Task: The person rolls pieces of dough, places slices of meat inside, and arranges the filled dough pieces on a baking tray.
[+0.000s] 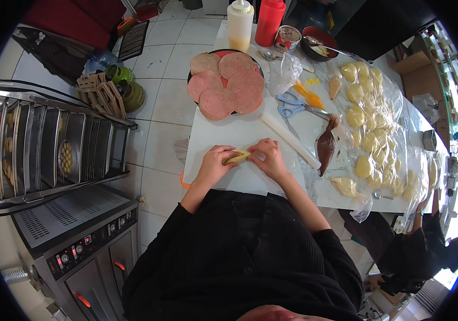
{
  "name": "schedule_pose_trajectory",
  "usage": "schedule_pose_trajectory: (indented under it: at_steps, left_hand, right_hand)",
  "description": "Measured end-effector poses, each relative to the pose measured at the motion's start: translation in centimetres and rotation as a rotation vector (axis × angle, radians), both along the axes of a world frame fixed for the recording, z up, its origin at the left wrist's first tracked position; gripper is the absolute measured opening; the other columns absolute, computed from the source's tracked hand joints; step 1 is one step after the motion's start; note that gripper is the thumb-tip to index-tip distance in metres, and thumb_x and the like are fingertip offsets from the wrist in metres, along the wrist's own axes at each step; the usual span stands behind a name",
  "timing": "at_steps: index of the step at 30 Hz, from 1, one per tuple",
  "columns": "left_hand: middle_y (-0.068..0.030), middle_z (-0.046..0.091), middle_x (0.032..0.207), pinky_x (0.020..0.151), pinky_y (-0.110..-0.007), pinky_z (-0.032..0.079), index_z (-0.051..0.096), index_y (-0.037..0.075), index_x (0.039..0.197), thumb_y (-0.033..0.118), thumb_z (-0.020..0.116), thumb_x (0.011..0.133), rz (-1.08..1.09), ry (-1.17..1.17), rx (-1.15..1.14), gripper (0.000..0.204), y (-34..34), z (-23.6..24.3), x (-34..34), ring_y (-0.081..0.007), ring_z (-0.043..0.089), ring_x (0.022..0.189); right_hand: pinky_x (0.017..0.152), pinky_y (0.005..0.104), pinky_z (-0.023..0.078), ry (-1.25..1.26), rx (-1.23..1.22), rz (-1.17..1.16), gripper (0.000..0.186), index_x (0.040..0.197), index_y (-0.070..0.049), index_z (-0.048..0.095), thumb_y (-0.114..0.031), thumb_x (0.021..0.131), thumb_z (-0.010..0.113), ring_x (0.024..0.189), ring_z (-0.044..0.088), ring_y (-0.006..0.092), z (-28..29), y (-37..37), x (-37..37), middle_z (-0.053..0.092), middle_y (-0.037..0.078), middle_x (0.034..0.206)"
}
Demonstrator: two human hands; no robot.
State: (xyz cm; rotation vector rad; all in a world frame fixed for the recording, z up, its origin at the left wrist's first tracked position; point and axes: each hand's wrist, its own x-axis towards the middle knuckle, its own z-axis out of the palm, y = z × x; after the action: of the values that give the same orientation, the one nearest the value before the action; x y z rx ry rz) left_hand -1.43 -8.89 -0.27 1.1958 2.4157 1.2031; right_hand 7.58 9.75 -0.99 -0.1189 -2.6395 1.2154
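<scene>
Between my two hands is a small piece of pale yellow dough [236,157], which looks folded, held just above the white board [207,125]. My left hand [217,163] closes on its left end and my right hand [269,160] pinches its right end. What lies inside the dough, if anything, cannot be seen. Beyond my hands, round pink meat slices [216,103] overlap on a dark-rimmed plate [261,63]. A pale rolling pin [291,141] lies slantwise right of my right hand.
Blue-handled scissors [291,105], piping bags [326,147] and dough balls [355,115] under plastic lie to the right. A white squeeze bottle [239,27], a red bottle [270,22], an open can [288,38] and a bowl [320,44] stand at the back. Another person [416,241] is at right.
</scene>
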Motion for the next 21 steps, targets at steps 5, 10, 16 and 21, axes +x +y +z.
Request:
schedule_pose_trajectory:
  at_steps: [5, 10, 16, 21]
  left_hand:
    - [-0.0088, 0.068, 0.093, 0.074, -0.033, 0.052, 0.071, 0.003, 0.088, 0.008, 0.079, 0.064, 0.092, -0.086, 0.002, 0.025, 0.2, 0.2, 0.4, -0.0237, 0.063, 0.084]
    - [-0.0073, 0.067, 0.086, 0.074, -0.035, 0.05, 0.069, 0.005, 0.085, 0.009, 0.074, 0.069, 0.123, -0.141, -0.002, 0.018, 0.4, 0.4, 0.6, -0.027, 0.062, 0.082]
    - [-0.0095, 0.067, 0.083, 0.066, -0.035, 0.05, 0.068, 0.005, 0.086, 0.007, 0.076, 0.067, 0.057, 0.003, -0.019, 0.02, 0.6, 0.8, 0.3, -0.0272, 0.062, 0.076]
    - [-0.009, 0.066, 0.084, 0.07, -0.036, 0.049, 0.068, 0.005, 0.091, 0.009, 0.073, 0.071, 0.184, -0.224, -0.049, 0.021, 1.1, 1.9, 0.7, -0.0272, 0.061, 0.078]
  right_hand:
    - [0.084, 0.0353, 0.032, -0.046, 0.043, 0.05, 0.015, 0.081, -0.012, 0.071, -0.013, 0.067, 0.076, 0.091, 0.054, 0.0183, 0.0, 0.4, 0.2, 0.065, -0.001, 0.08]
    - [0.089, 0.0404, 0.03, -0.018, 0.171, 0.098, 0.016, 0.083, -0.013, 0.071, -0.015, 0.067, 0.076, 0.101, 0.051, 0.0207, 0.2, 1.3, 0.4, 0.065, -0.002, 0.092]
    - [0.093, 0.0438, 0.029, -0.043, 0.085, 0.068, 0.019, 0.087, -0.015, 0.072, -0.024, 0.071, 0.074, 0.102, 0.051, 0.0192, 1.4, 0.2, -0.6, 0.065, -0.002, 0.088]
    - [0.093, 0.0469, 0.028, -0.007, 0.179, 0.181, 0.016, 0.088, -0.017, 0.072, -0.024, 0.074, 0.073, 0.1, 0.051, 0.0174, 0.4, 1.6, -0.1, 0.065, -0.003, 0.086]
